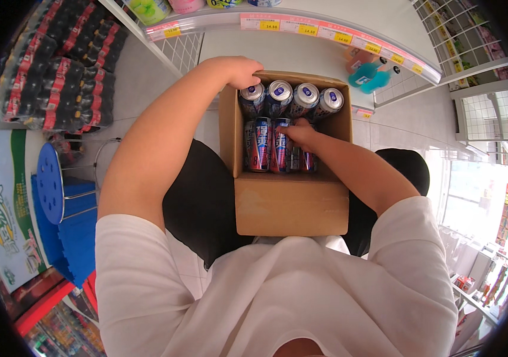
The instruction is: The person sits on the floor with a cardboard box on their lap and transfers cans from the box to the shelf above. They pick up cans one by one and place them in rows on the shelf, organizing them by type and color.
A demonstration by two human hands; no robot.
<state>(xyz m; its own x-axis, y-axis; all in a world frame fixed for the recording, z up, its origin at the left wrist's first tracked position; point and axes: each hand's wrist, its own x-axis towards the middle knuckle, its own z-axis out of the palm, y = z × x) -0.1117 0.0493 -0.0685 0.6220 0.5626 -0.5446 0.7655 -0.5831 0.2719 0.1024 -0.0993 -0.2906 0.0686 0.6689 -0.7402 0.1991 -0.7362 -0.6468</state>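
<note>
Before me, between my knees, stands an open cardboard box [291,207] with its near flap folded out towards me. Silver-topped drink cans [306,94] stand upright along its far side, and several blue and red cans [259,145] lie on their sides nearer me. My left hand [245,73] rests on the box's far left corner, its fingers over the rim beside the leftmost upright can. Inside the box, my right hand [300,134] has its thumb and fingers around a blue and red can [281,147]; part of that hand is hidden.
A white shelf [254,53] lies beyond the box, with turquoise bottles [365,76] at its right. Above it runs a price-label rail [298,24]. Wrapped packs of dark bottles [57,85] are stacked at the left, near a blue stool [51,183].
</note>
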